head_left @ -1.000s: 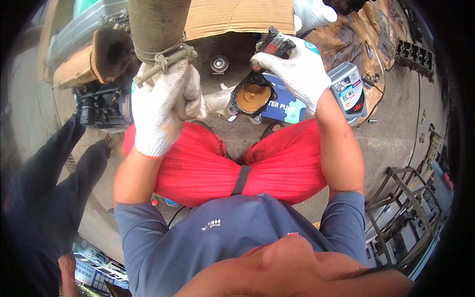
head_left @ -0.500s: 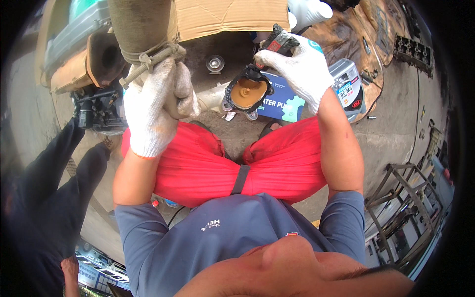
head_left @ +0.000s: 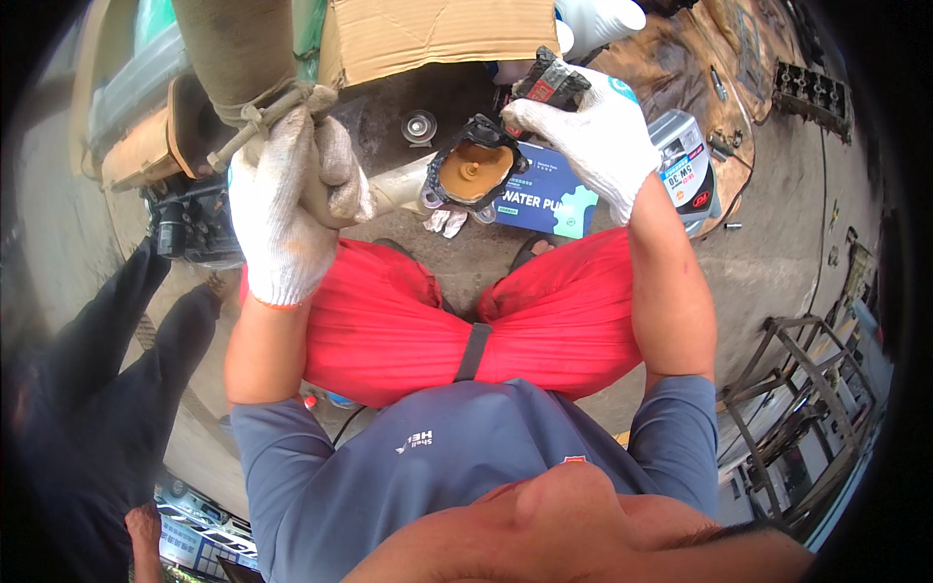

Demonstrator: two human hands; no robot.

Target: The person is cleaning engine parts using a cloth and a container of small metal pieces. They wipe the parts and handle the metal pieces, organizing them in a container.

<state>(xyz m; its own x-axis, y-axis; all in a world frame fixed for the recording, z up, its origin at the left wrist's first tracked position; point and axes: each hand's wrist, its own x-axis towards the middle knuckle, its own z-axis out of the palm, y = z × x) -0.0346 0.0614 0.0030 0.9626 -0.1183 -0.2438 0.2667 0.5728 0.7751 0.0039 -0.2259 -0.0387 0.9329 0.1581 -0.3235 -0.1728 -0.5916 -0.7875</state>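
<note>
In a white knit glove, my left hand [head_left: 292, 199] is closed round a pale metal pipe [head_left: 400, 185]. The pipe's far end carries a flange [head_left: 507, 199] with bolt ears and a dark rim; its round hollow is coated brown inside. My right hand [head_left: 598, 126], gloved too, pinches a small crumpled black piece with a red patch [head_left: 549, 83] above and right of the flange, apart from it. What exactly that piece is I cannot make out. Just beyond my left fingers, a bolt-like rod [head_left: 251, 136] lies against a rope-tied grey column [head_left: 233, 53].
A blue box [head_left: 544, 209] lies behind the flange, a grey oil jug [head_left: 685, 165] right of it. An open cardboard box [head_left: 442, 39] stands ahead. A round metal part [head_left: 419, 127] sits on the floor. Left are engine parts [head_left: 199, 219] and another person's dark-trousered legs [head_left: 107, 340].
My left hand has moved a little left with the pipe, and the flange has shifted left and turned slightly. A crumpled white scrap beneath it shows more. My right hand has hardly moved.
</note>
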